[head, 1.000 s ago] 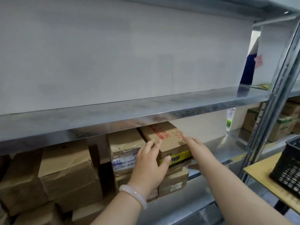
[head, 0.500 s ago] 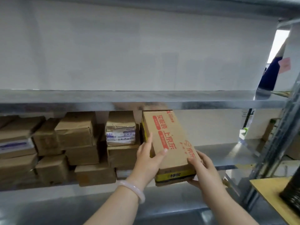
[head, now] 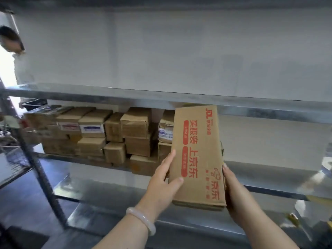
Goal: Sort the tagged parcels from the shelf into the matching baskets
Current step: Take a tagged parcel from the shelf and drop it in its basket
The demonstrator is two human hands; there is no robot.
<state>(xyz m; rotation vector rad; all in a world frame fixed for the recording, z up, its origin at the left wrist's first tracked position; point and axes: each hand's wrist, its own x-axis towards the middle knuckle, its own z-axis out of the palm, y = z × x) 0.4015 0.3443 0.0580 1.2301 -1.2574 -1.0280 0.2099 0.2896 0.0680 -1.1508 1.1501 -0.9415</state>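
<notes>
I hold the long parcel (head: 197, 155) at centre right, in front of the shelf (head: 125, 95). My left hand (head: 165, 178) grips one edge and my right hand (head: 233, 191) wraps the other (fingertips hidden), likely steadying it to find its tag.

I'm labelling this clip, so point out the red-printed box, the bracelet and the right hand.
red-printed box (head: 197, 155): head view, middle of printed face.
bracelet (head: 142, 221): head view, band across the wrist.
right hand (head: 235, 193): head view, back of hand.
</notes>
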